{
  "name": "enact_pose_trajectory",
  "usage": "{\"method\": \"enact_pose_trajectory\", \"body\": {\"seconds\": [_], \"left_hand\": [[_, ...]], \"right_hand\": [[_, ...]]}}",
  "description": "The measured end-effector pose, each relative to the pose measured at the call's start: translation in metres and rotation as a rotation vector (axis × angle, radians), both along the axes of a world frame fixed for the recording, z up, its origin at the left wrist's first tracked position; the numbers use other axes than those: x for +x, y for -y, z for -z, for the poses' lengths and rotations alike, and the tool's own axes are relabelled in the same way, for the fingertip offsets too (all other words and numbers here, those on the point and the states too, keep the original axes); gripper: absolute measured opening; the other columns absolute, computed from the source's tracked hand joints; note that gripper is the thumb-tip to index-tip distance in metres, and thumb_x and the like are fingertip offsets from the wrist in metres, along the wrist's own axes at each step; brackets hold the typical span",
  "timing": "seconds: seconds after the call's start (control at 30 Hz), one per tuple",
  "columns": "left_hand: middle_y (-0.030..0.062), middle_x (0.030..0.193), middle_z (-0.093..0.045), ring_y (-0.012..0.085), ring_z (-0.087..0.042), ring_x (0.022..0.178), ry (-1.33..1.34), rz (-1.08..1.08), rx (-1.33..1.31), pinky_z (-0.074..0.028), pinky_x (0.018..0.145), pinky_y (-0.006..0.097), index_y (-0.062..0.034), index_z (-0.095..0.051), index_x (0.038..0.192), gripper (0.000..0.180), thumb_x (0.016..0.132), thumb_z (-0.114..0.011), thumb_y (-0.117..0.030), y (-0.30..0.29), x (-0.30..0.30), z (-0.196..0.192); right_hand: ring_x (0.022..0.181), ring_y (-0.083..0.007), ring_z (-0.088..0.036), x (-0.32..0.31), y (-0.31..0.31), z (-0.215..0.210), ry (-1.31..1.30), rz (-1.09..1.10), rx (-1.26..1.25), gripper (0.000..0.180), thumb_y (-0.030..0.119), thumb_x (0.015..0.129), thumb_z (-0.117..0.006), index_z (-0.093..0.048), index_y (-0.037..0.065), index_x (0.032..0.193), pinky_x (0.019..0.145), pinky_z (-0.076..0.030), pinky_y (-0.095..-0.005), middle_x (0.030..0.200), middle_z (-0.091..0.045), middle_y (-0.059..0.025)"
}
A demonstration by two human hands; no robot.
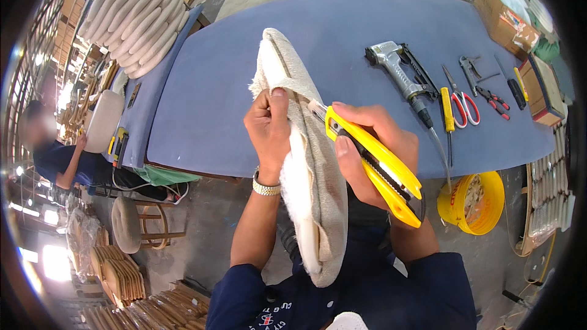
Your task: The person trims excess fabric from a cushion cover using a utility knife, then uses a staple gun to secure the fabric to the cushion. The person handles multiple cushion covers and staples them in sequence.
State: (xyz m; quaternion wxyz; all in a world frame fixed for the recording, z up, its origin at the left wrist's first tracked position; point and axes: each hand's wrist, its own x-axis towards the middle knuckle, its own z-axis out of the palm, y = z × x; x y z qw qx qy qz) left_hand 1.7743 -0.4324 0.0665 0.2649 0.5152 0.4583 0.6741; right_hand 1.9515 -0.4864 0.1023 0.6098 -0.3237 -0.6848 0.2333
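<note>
My left hand [269, 131] grips a long padded cushion panel [309, 171] covered in beige fabric, held on edge over the front of the blue table [214, 85]. My right hand [367, 150] holds a yellow utility knife [374, 165], its blade tip touching the fabric near the panel's upper edge beside my left thumb. A wristwatch [266, 188] sits on my left wrist.
On the table at right lie a grey pneumatic stapler [400, 73], a yellow-handled screwdriver [447, 110], red-handled scissors [461, 101] and pliers [496, 101]. A yellow bucket [474, 201] stands below. Cushion panels [137, 18] are stacked at far left. Another person [61, 159] works at left near a stool [131, 223].
</note>
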Motion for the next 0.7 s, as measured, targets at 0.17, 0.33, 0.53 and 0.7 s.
{"method": "enact_pose_trajectory", "body": {"seconds": [0.17,0.33,0.53,0.7], "left_hand": [[-0.0078,0.066,-0.039,0.0028,-0.031,0.065,-0.008,0.040,0.059,-0.026,0.054,0.026,-0.0053,-0.043,0.069,0.038,0.103,-0.060,-0.014,-0.004,0.014,0.001],[-0.0060,0.073,-0.053,0.0026,-0.040,0.069,-0.057,0.074,0.039,-0.035,0.059,0.024,-0.0012,-0.057,0.076,0.030,0.103,-0.058,-0.014,-0.005,0.010,0.008],[-0.0062,0.073,-0.050,0.0026,-0.038,0.069,-0.062,0.058,0.057,-0.034,0.059,0.024,-0.0016,-0.056,0.076,0.029,0.103,-0.058,-0.013,-0.006,0.016,0.009],[-0.0057,0.065,-0.038,0.0038,-0.032,0.064,-0.011,0.008,0.100,-0.028,0.054,0.027,-0.0057,-0.039,0.070,0.038,0.102,-0.059,-0.011,-0.004,0.025,0.010]], "right_hand": [[0.075,-0.0143,-0.070,-0.013,-0.013,0.001,0.050,0.047,0.035,0.026,0.004,0.090,-0.068,-0.066,-0.002,0.115,0.068,-0.054,-0.0264,0.092,-0.073,-0.0142],[0.075,-0.0131,-0.069,-0.009,-0.018,0.002,0.070,0.044,-0.025,0.025,0.002,0.090,-0.067,-0.066,-0.002,0.114,0.068,-0.053,-0.0260,0.092,-0.073,-0.0126],[0.073,-0.0120,-0.066,-0.004,-0.016,0.003,0.069,0.027,-0.059,0.024,0.002,0.090,-0.066,-0.066,-0.003,0.114,0.067,-0.051,-0.0245,0.091,-0.072,-0.0119],[0.072,-0.0133,-0.067,-0.003,-0.007,0.002,0.076,0.040,-0.085,0.026,0.004,0.089,-0.068,-0.066,-0.002,0.114,0.066,-0.051,-0.0254,0.088,-0.072,-0.0127]]}}
